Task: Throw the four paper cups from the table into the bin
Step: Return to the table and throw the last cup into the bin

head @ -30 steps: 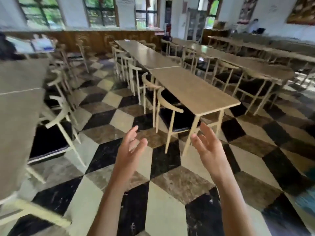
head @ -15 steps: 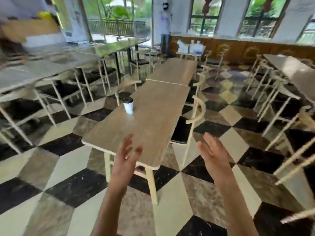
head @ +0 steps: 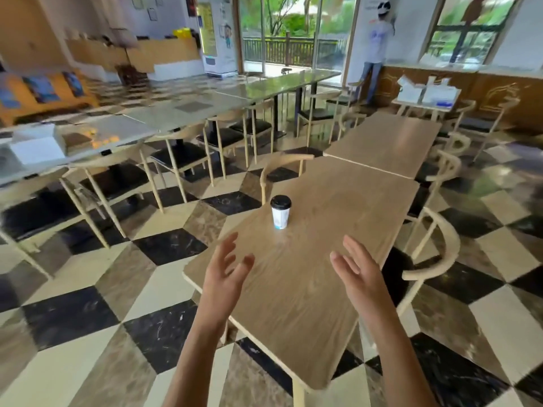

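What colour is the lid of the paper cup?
Black, on a white paper cup; head view.

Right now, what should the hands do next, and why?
Probably reach the right hand forward to the cup. Both it and the left hand are open and hold nothing, and the cup stands upright, lid on, just beyond them on the table. No bin is in view yet.
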Action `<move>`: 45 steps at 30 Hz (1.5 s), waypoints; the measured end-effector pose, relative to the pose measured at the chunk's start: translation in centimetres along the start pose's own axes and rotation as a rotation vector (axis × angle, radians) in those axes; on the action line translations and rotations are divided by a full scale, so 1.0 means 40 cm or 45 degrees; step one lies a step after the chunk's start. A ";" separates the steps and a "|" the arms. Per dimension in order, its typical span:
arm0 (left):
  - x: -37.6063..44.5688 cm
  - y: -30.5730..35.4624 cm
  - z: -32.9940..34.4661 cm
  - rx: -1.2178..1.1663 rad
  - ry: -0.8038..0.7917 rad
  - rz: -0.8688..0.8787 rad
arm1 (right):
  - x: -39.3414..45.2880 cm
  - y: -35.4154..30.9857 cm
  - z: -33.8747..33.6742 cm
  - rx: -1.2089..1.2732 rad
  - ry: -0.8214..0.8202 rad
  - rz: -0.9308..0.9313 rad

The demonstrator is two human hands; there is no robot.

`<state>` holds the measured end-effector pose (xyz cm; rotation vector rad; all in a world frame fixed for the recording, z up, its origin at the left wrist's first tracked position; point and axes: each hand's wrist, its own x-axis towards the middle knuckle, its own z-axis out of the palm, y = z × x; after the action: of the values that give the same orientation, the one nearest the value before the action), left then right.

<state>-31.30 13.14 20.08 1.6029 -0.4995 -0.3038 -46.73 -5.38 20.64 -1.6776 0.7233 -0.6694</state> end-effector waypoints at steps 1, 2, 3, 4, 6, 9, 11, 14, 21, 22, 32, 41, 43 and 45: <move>0.037 0.000 0.011 0.010 0.017 -0.007 | 0.046 0.002 0.007 -0.002 -0.013 -0.005; 0.071 -0.005 0.022 0.021 0.025 -0.015 | 0.088 0.002 0.014 0.002 -0.028 0.007; 0.102 -0.009 0.035 0.026 0.019 -0.031 | 0.125 0.003 0.020 0.011 -0.041 0.020; 0.131 -0.014 0.047 0.021 0.005 -0.039 | 0.161 0.005 0.027 0.019 -0.049 0.017; 0.192 -0.029 0.068 0.017 -0.012 -0.053 | 0.229 0.016 0.042 0.011 -0.060 0.018; 0.289 -0.058 0.096 0.019 -0.014 -0.101 | 0.328 0.039 0.066 -0.008 -0.061 0.062; 0.362 -0.087 0.113 0.048 -0.029 -0.106 | 0.392 0.060 0.089 -0.026 -0.055 0.084; 0.484 -0.144 0.142 0.110 -0.060 -0.120 | 0.497 0.098 0.130 -0.058 -0.056 0.130; 0.789 -0.305 0.199 0.340 -0.157 -0.158 | 0.707 0.188 0.242 -0.101 -0.006 0.314; 0.829 -0.328 0.208 0.361 -0.186 -0.164 | 0.734 0.205 0.256 -0.107 0.000 0.345; 1.094 -0.483 0.342 0.610 -0.405 -0.125 | 0.908 0.332 0.353 -0.153 0.123 0.584; 1.142 -0.603 0.435 0.588 -0.447 -0.214 | 0.967 0.413 0.384 -0.143 0.104 0.722; 1.144 -0.616 0.443 0.559 -0.418 -0.223 | 0.970 0.419 0.389 -0.111 0.114 0.739; 1.147 -0.623 0.446 0.540 -0.395 -0.235 | 0.968 0.423 0.394 -0.097 0.124 0.739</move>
<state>3.28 -23.89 -1.76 2.0327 -0.6871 -0.6242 -11.75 -27.85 3.19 -1.4059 1.2526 -0.3124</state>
